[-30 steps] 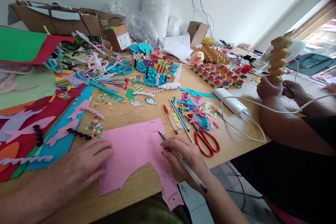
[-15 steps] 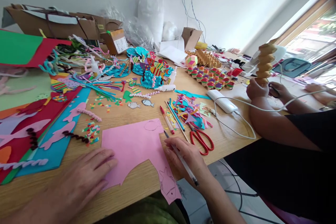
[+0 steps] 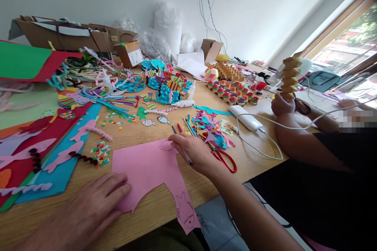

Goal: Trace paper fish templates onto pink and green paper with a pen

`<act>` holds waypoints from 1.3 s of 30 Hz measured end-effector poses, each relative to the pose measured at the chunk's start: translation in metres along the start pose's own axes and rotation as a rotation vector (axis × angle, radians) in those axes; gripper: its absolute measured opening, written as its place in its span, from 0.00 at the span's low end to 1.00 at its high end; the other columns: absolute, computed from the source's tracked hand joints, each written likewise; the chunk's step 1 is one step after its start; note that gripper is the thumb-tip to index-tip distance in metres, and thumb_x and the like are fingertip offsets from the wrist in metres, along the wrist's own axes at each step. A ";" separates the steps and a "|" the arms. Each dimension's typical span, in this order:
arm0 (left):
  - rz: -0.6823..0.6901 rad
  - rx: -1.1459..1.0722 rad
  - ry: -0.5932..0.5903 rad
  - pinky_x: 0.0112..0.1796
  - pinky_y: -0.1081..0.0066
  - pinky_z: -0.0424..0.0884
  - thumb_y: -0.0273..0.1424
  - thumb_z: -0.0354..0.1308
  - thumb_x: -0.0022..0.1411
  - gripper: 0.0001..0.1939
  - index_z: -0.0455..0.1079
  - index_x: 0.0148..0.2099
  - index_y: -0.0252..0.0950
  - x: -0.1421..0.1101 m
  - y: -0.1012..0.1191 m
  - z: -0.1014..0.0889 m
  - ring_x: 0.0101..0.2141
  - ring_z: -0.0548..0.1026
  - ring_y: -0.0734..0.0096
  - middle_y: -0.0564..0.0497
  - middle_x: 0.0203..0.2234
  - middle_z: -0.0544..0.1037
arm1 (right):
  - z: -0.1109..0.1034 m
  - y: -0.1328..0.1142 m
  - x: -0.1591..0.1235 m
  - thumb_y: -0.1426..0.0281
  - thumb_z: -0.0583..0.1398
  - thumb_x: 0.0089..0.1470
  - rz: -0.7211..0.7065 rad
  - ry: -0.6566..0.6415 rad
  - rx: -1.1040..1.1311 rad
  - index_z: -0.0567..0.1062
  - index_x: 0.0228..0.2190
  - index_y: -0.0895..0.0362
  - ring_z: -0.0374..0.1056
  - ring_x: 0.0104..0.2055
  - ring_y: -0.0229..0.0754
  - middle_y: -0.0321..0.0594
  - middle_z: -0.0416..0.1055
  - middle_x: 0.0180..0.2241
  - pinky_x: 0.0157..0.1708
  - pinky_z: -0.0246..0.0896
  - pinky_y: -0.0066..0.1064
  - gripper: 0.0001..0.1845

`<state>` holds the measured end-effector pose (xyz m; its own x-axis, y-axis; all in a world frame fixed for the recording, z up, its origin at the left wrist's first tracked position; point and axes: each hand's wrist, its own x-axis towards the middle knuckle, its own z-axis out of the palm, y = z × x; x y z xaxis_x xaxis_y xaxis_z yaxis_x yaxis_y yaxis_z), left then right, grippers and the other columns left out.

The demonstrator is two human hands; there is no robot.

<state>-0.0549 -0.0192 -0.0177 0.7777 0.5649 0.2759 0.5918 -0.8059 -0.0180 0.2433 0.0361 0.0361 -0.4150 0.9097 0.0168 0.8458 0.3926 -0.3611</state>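
Pressing flat on the near edge of a pink sheet (image 3: 147, 168), the left hand (image 3: 88, 211) lies palm down with its fingers spread and holding nothing. The sheet lies on the wooden tabletop (image 3: 147, 131) straight in front of the person, its near edge cut into a curve, and one corner with a pencilled fish outline hangs over the tabletop's edge. The right hand (image 3: 193, 153) rests on the sheet's far corner, its fingers closed around a pencil (image 3: 186, 157) whose tip is hidden under the hand, just beside another faint fish outline.

Just right of that hand lie red-handled scissors (image 3: 226, 159), touching a heap of coloured paper scraps (image 3: 210, 125). Two small grey paper fish (image 3: 156, 120) lie beyond the sheet. Sheets of red and blue felt (image 3: 59, 141) with pink fish shapes cover the left side, with a tangle of pipe cleaners (image 3: 85, 70) behind them.

At the right, another person's hands (image 3: 282, 104) hold a tan spiral column (image 3: 289, 78) upright. A white power adapter (image 3: 246, 117) with its cable lies between them and the scraps, near a tray of painted egg-carton cups (image 3: 232, 90).
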 end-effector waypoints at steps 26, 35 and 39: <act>0.058 -0.079 0.229 0.47 0.76 0.69 0.24 0.47 0.62 0.17 0.64 0.53 0.40 0.031 -0.023 -0.022 0.46 0.73 0.70 0.50 0.47 0.73 | 0.010 -0.003 0.035 0.74 0.57 0.56 -0.052 -0.041 0.149 0.69 0.45 0.60 0.69 0.40 0.42 0.46 0.73 0.40 0.38 0.59 0.31 0.14; -0.174 -0.340 0.124 0.47 0.70 0.68 0.31 0.44 0.66 0.12 0.69 0.39 0.39 0.069 -0.022 -0.070 0.47 0.71 0.66 0.51 0.43 0.75 | 0.013 -0.012 0.034 0.71 0.55 0.57 -0.027 0.012 0.497 0.68 0.39 0.59 0.66 0.34 0.37 0.40 0.70 0.33 0.32 0.59 0.27 0.07; -0.131 -0.377 0.085 0.45 0.72 0.68 0.28 0.42 0.65 0.14 0.69 0.35 0.37 0.075 -0.037 -0.068 0.46 0.71 0.68 0.50 0.42 0.75 | 0.019 -0.012 0.035 0.70 0.57 0.55 0.034 -0.001 0.650 0.67 0.35 0.58 0.63 0.31 0.35 0.35 0.66 0.29 0.30 0.58 0.25 0.05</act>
<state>-0.0335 0.0409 0.0693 0.6708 0.6634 0.3315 0.5532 -0.7453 0.3722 0.2122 0.0610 0.0231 -0.3917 0.9201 -0.0052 0.4833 0.2009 -0.8521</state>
